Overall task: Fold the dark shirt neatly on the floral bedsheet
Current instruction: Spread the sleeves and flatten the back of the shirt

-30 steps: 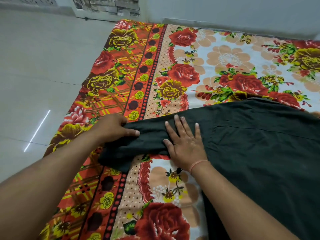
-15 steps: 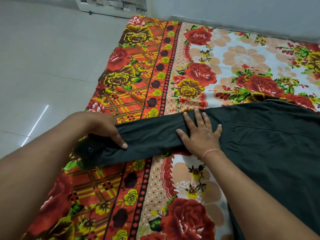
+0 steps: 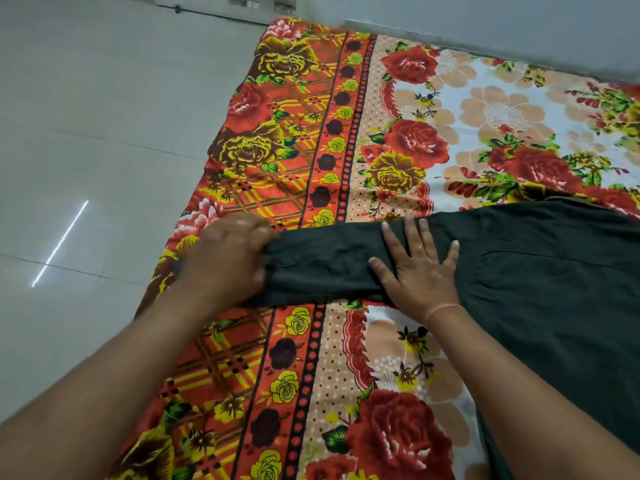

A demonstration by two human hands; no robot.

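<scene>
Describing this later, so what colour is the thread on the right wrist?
The thread is pinkish orange, seen in the head view, the only one.

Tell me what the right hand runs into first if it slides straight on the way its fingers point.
The right hand soon leaves the dark shirt sleeve's far edge for bare floral bedsheet; nothing else shows ahead.

A shiny pale tiled floor (image 3: 86, 133) fills the left side. A bright streak of light (image 3: 60, 242) shines on it. A plain wall (image 3: 485, 15) stands at the back.
</scene>
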